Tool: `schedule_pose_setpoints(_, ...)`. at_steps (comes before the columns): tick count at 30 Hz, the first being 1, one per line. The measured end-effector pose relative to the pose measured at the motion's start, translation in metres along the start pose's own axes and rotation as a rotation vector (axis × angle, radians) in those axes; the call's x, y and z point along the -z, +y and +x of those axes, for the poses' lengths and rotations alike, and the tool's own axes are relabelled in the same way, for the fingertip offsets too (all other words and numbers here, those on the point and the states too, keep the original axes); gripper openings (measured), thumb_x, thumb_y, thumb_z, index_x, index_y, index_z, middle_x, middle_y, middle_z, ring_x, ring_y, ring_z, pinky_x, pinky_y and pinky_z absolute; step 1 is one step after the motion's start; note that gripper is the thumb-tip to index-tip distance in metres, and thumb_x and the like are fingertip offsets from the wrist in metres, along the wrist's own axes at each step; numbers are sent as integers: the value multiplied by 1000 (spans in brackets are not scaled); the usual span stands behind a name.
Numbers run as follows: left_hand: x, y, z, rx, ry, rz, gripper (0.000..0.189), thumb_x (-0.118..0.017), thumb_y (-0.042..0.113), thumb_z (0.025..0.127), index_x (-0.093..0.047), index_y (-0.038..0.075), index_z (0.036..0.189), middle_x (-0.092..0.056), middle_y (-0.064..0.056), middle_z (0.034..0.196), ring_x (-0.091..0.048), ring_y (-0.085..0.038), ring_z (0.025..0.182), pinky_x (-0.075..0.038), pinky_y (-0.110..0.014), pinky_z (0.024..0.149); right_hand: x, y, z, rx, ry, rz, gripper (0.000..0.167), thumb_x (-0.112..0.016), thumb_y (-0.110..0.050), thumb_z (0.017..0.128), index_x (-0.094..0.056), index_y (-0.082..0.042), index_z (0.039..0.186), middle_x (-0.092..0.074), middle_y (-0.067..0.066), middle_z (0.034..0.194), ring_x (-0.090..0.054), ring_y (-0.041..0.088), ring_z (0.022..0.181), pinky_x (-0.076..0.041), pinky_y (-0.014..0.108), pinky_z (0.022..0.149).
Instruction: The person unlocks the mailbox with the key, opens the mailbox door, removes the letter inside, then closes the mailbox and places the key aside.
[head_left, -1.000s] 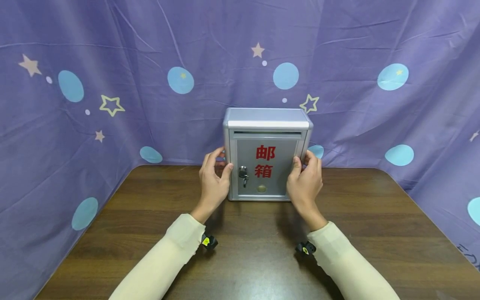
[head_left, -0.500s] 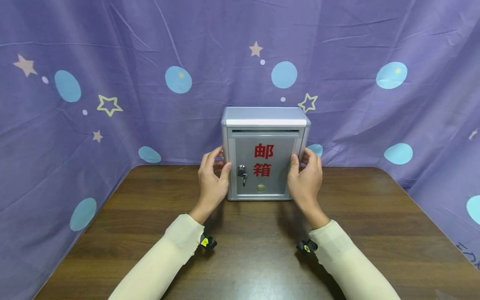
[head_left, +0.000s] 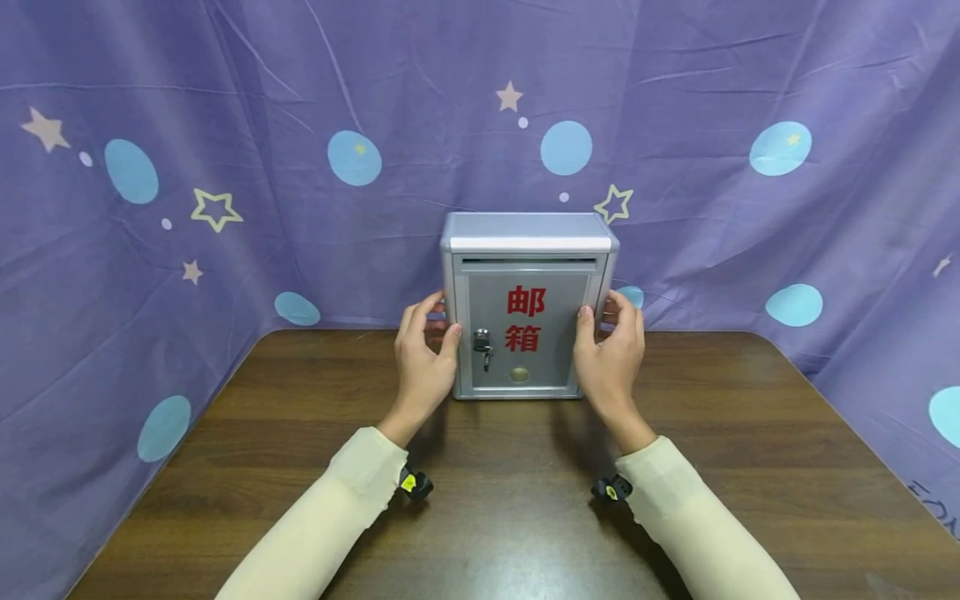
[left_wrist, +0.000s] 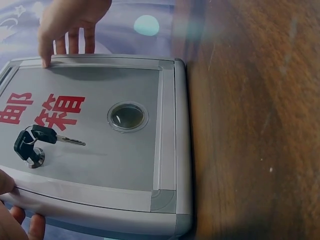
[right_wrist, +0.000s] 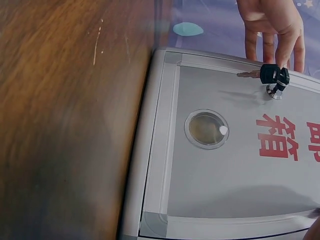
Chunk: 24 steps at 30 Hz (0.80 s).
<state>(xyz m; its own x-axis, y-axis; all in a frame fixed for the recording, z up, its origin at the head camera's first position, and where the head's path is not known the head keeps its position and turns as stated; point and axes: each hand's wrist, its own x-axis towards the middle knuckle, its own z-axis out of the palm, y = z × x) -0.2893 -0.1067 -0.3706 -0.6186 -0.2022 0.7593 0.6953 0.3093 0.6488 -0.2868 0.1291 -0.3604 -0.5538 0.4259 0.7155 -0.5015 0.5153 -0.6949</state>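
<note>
A grey metal mailbox stands upright on the table, its front door shut and lettered with red characters. Near the top of the front runs a narrow slot. My left hand holds the mailbox's left side, thumb on the front edge. On the opposite side my right hand grips it the same way, thumb against the front frame. The fingertips of both hands are partly hidden by the box in the head view. Keys hang in the door lock, and a round window sits low on the door.
The mailbox stands near the back edge of the brown wooden table. Close behind hangs a purple curtain with stars and blue dots, which also runs along the left and right. Small black wrist devices hang below both sleeves.
</note>
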Motion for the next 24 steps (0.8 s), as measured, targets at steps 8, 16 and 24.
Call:
schedule_pose_setpoints(8, -1, 2, 1, 6, 15, -20, 51, -71, -16, 84, -60, -7, 133, -59, -30, 115, -62, -46, 91, -57, -53, 77, -2, -5, -1, 88, 64, 28, 39, -68, -8, 92, -59, 2, 128, -57, 20, 115, -56, 32, 103, -52, 43, 82)
schedule_pose_setpoints(16, 3, 34, 1, 8, 9, -30, 47, -66, -19, 84, -59, -13, 130, -57, -35, 113, -62, -50, 91, -57, -56, 78, -6, -17, -10, 282, 73, 38, 36, -68, -8, 92, -62, 4, 124, -59, 22, 111, -56, 34, 102, -48, 38, 82)
schedule_pose_setpoints(24, 4, 40, 1, 0, 12, -24, 46, -65, -20, 84, -60, -13, 129, -58, -33, 112, -63, -48, 90, -57, -55, 77, -10, -30, -25, 408, -44, 2, 33, -67, -12, 92, -63, 5, 121, -60, 21, 110, -56, 36, 98, -47, 39, 82)
